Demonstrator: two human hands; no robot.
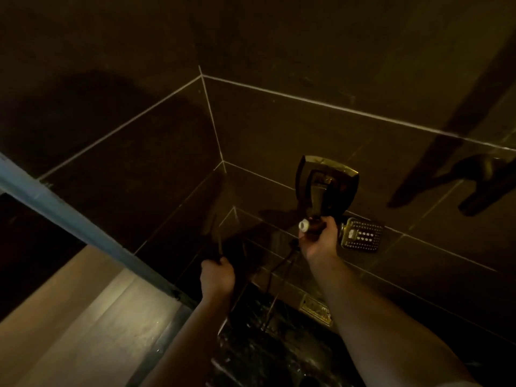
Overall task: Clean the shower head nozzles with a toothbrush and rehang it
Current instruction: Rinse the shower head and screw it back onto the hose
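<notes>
Tiled wall (335, 65): dark, glossy, meeting a second wall at a corner to my left; the light is poor and detail is limited.
Wall fitting (485, 177): a dark shape to my upper right on the wall; I cannot tell whether it is the holder or only a reflection.
Shower head (326, 185): in front of my right hand, raised above it, its back towards me, long axis running upward from my grip to the broad head. The nozzle face is turned to the wall; I see it only as a reflection in the tile.
Hose (282, 269): drops from the handle base downward and left, towards my left hand.
Right hand (319, 241): closed round the handle, white end fitting just beside my thumb.
Left hand (217, 277): lower and left, fist closed on a thin dark item, possibly hose or toothbrush; I cannot tell which.
Judgement: rehanging would fall to the right hand, which is nearer the wall.
</notes>
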